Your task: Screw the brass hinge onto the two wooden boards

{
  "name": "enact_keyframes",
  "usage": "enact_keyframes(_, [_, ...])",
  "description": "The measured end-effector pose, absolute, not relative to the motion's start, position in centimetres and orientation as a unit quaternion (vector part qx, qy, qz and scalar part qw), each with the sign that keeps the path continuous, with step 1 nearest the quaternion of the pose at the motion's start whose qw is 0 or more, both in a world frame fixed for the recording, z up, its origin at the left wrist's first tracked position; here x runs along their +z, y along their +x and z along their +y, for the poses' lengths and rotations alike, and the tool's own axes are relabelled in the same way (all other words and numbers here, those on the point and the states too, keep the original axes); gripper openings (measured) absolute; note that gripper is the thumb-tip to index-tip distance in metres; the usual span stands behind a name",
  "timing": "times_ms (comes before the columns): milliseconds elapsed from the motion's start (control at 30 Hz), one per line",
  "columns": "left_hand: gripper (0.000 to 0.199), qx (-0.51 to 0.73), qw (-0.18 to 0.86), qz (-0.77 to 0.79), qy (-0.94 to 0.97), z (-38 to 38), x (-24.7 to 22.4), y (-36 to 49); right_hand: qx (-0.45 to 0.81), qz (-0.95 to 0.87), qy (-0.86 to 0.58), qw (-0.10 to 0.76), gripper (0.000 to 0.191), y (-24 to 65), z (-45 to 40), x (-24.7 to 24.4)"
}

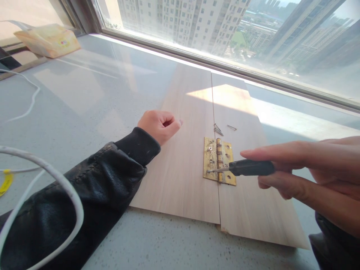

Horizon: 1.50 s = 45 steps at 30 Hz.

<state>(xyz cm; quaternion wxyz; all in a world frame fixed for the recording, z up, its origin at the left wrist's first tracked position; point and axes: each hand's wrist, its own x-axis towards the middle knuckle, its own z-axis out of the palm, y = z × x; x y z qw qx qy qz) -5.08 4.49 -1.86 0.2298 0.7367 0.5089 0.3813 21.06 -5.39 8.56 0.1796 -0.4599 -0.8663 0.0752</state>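
A brass hinge (pixel 219 160) lies across the seam between two pale wooden boards (pixel 180 161), with screws in its left leaf. My right hand (pixel 306 168) pinches the black handle of a screwdriver (pixel 251 167) between thumb and fingers. The screwdriver's tip reaches a screw (pixel 209 171) at the lower part of the left leaf. Curled loosely over the left board is my left hand (pixel 160 125); whether anything is inside its fingers is hidden. Just above the hinge lie several loose screws (pixel 218 129), and a single screw (pixel 232 128) is to their right.
White cables (pixel 75 202) loop over my left sleeve, near a yellow tag (pixel 6 182). A tissue pack (pixel 49 40) sits at the far left. The window frame (pixel 168 52) runs along the back of the speckled countertop (pixel 157 240).
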Motion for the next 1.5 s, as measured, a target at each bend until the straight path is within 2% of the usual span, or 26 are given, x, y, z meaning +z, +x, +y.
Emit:
enact_keyframes(333, [0.042, 0.373, 0.235, 0.511, 0.738, 4.5, -1.9, -5.2, 0.088, -0.843, -0.457, 0.269, 0.009, 18.0, -5.2, 7.5])
enact_keyframes(433, [0.042, 0.373, 0.239, 0.514, 0.734, 4.3, -1.8, -5.1, 0.124, -0.85, -0.435, 0.27, 0.016, 17.7, -5.3, 7.5])
enact_keyframes(567, [0.041, 0.394, 0.234, 0.515, 0.725, 4.1, -1.8, -4.9, 0.164, -0.847, -0.435, 0.26, 0.013, 18.3, -5.4, 8.1])
enact_keyframes(667, [0.042, 0.396, 0.234, 0.513, 0.725, 4.1, -1.9, -4.8, 0.178, -0.856, -0.434, 0.215, 0.025, 19.2, -5.2, 8.5])
enact_keyframes(800, [0.042, 0.393, 0.234, 0.509, 0.729, 4.4, -2.0, -5.0, 0.133, -0.864, -0.446, 0.194, 0.028, 20.2, -5.0, 8.7])
enact_keyframes(1000, [0.043, 0.388, 0.234, 0.509, 0.732, 4.4, -2.0, -5.1, 0.071, -0.847, -0.477, 0.221, 0.017, 20.5, -4.9, 8.1])
enact_keyframes(1267, [0.042, 0.377, 0.236, 0.513, 0.734, 4.3, -1.9, -5.1, 0.002, -0.838, -0.496, 0.227, 0.025, 19.1, -4.9, 8.1])
enact_keyframes(1367, [0.041, 0.396, 0.23, 0.523, 0.719, 4.0, -1.8, -4.8, -0.039, -0.848, -0.484, 0.213, 0.021, 18.5, -4.9, 8.2])
enact_keyframes(1500, [0.041, 0.386, 0.239, 0.524, 0.72, 3.8, -1.7, -4.7, 0.006, -0.865, -0.441, 0.241, 0.008, 18.5, -4.8, 8.0])
